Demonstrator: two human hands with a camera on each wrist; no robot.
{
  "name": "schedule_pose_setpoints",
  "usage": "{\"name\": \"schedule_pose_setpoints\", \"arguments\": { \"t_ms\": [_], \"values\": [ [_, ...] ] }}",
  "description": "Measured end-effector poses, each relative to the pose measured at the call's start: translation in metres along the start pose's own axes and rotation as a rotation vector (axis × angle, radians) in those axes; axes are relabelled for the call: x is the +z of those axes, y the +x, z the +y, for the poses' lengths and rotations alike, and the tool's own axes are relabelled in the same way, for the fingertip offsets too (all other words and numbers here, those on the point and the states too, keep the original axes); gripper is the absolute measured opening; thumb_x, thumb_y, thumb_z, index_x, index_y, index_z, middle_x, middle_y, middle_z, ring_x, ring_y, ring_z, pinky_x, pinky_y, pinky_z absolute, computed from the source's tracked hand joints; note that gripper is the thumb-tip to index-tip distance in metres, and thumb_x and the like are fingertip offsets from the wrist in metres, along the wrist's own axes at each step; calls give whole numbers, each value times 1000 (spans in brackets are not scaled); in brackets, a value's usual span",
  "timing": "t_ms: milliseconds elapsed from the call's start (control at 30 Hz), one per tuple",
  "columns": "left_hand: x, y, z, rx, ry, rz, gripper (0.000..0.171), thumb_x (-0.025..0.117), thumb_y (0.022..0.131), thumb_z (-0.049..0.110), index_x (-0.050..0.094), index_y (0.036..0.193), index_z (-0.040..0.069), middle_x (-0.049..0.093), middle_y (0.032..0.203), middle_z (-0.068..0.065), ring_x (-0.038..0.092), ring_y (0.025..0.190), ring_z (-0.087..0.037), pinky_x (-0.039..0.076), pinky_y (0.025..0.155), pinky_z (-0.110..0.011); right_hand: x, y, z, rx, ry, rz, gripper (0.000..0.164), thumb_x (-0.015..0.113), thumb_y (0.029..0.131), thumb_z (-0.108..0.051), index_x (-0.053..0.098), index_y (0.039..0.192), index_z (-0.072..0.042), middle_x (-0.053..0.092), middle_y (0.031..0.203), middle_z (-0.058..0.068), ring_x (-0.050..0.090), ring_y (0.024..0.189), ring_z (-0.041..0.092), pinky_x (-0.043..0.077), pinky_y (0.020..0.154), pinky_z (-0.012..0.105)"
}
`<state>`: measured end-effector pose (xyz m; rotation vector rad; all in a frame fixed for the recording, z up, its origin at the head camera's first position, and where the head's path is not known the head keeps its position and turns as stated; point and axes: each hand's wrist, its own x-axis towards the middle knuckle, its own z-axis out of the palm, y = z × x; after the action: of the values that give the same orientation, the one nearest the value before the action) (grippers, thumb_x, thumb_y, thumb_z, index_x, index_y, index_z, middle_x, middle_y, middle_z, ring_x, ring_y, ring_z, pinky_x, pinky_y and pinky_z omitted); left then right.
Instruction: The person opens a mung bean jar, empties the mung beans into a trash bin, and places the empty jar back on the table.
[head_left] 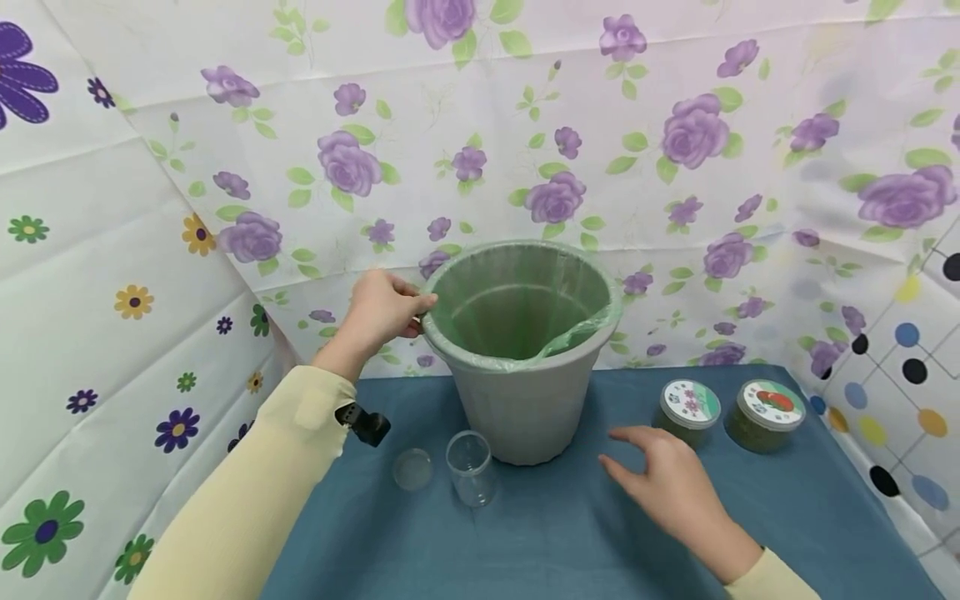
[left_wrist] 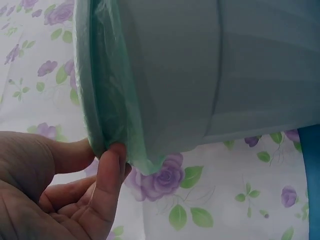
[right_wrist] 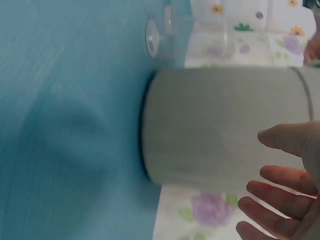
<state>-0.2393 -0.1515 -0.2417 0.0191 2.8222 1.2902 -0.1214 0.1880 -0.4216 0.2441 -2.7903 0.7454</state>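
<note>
A grey bucket point(head_left: 517, 408) stands upright at the back of the table, lined with a thin green plastic bag point(head_left: 510, 321). The bag is folded over the left part of the rim and sags inside at the right front. My left hand point(head_left: 382, 308) pinches the rim and bag at the left side; in the left wrist view the bag's edge point(left_wrist: 132, 110) hangs outside below the rim, by the fingers point(left_wrist: 107, 180). To the bucket's right, my right hand point(head_left: 667, 483) hovers over the table with thumb and fingers apart, holding nothing.
A clear plastic jar point(head_left: 471, 471) stands before the bucket, with a round clear lid point(head_left: 412, 469) lying left of it. Two lidded tubs, one with a flower label point(head_left: 690, 404) and one with a red picture point(head_left: 768, 408), stand at the right. Flowered cloth point(head_left: 465, 200) hangs behind.
</note>
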Motion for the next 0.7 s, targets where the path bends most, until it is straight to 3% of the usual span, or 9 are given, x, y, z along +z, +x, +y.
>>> {"name": "schedule_pose_setpoints", "arguments": {
  "t_ms": [200,333,533,700],
  "values": [
    [5,-11,-8,40,-44,66,58,54,89,51,59,125,5,64,118,-15,71,68,-19,58,67,-36,-10,-11,15,33,-53,57,35,77,74,-38,69,105,-25,69,105,1,65,87,21,53,65,41],
    [9,-24,-16,80,-6,211,74,44,88,63,44,139,9,59,127,-14,71,81,-21,57,70,-37,-11,-15,22,29,-78,92,34,77,73,-39,70,103,-24,69,104,3,65,92,25,53,66,45],
    [26,-51,-46,262,-42,515,53,46,91,55,61,123,15,65,117,-4,67,92,-20,56,73,-39,-10,-20,29,42,-91,100,34,78,73,-37,71,102,-21,69,106,5,64,93,27,52,67,47],
    [48,-70,-77,369,-18,649,37,51,94,41,66,116,15,69,101,-3,66,84,-16,55,68,-37,-8,-22,32,61,-91,82,33,78,73,-35,71,102,-20,69,106,6,63,94,28,52,68,48]
  ]
}}
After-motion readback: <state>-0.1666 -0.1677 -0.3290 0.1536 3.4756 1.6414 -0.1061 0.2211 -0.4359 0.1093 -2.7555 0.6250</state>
